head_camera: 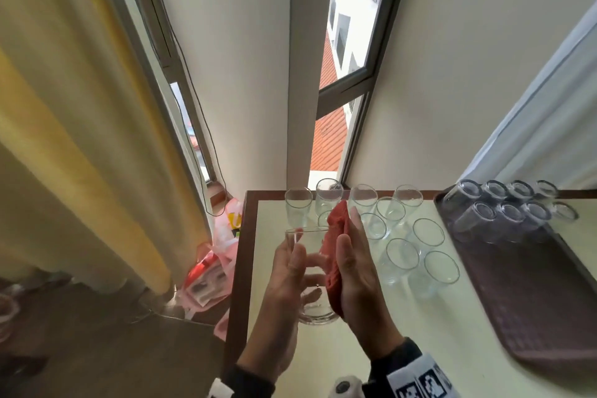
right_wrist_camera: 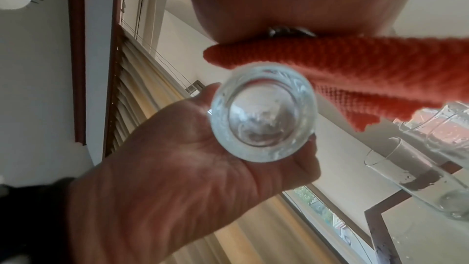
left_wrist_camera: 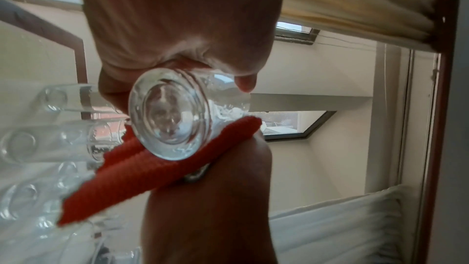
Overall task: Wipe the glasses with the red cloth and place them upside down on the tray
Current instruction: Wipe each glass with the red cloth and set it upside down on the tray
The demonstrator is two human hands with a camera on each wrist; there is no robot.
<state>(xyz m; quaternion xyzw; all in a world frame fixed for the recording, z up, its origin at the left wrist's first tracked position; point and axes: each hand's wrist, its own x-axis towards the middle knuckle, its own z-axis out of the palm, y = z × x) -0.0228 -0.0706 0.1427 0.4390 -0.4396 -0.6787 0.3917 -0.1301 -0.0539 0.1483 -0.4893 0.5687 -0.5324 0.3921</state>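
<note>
A clear glass (head_camera: 310,284) stands upright in the air over the table's left front part, its thick base (left_wrist_camera: 172,119) facing both wrist cameras (right_wrist_camera: 264,113). My left hand (head_camera: 290,268) grips it from the left, fingers curled round the lower wall. My right hand (head_camera: 355,262) lies flat with straight fingers and presses the folded red cloth (head_camera: 336,236) against the glass's right side. The cloth (left_wrist_camera: 142,176) sticks out above and below that palm. Several glasses (head_camera: 504,213) stand upside down at the far end of the brown tray (head_camera: 533,300).
Several upright glasses (head_camera: 403,255) are grouped on the pale table (head_camera: 420,349) between my hands and the tray. A yellow curtain (head_camera: 80,139) hangs at the left. Plastic bags (head_camera: 213,268) lie on the floor by the table's left edge.
</note>
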